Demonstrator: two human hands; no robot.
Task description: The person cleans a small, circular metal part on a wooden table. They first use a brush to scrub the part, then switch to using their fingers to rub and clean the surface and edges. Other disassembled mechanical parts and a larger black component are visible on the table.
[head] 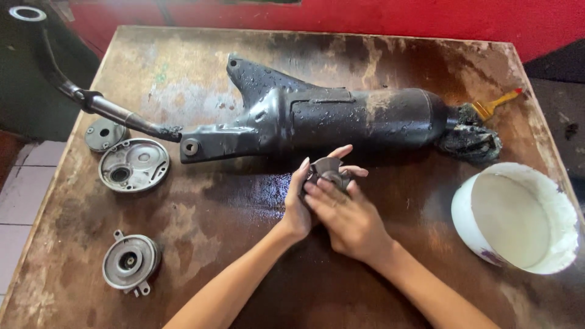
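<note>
Far left, a bent metal pipe [73,91] runs from the corner down into a wet black exhaust muffler [317,119], which lies with its long axis left to right across the far half of the tabletop [213,256].

Three grey metal parts sit at the left: a small round cap [105,134], just beside it a larger round cover plate [134,165], and, nearer, a round housing with lugs [130,262], well apart from the other two.

At centre, both hands meet just near of the muffler. The left hand [298,210] cups a small dark finned part [328,172] from the left, fingers closed on it. The right hand [347,219] lies over it from the near right, its fingers [323,194] pressed on the part's near face. The part is off the tabletop, shared by both hands; neither is clearly nearer.

Right, a dirty brush with a yellow handle [496,103] rests at the muffler's end. Near right stands a white bowl [469,213] of pale liquid.
</note>
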